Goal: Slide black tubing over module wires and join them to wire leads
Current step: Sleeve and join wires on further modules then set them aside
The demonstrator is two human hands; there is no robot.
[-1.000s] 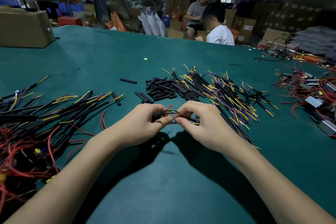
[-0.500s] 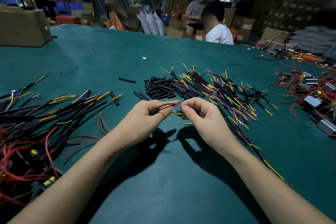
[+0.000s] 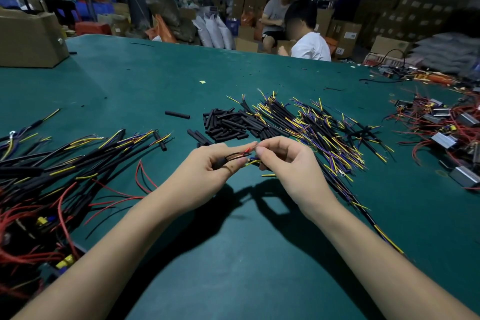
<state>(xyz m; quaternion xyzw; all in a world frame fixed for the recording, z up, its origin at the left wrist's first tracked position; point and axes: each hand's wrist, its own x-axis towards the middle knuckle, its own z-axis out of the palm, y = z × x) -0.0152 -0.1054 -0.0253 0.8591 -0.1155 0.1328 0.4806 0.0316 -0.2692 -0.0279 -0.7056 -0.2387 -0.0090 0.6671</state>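
A cardboard box [image 3: 28, 39] sits at the green table's [image 3: 155, 73] far-left corner; two seated people [image 3: 298, 31] are beyond its far edge.

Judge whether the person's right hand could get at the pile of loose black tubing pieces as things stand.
Probably yes, once freed: the tubing pile lies just beyond the right hand with nothing between, but its fingers now pinch wire ends.

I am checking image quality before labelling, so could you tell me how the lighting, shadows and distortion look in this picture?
Head view: light from above and ahead throws hard dark shadows of both hands onto the green table toward the camera; the left hand and right hand are evenly lit and sharp; wide-angle distortion curves the table's far edge; the background is dim.
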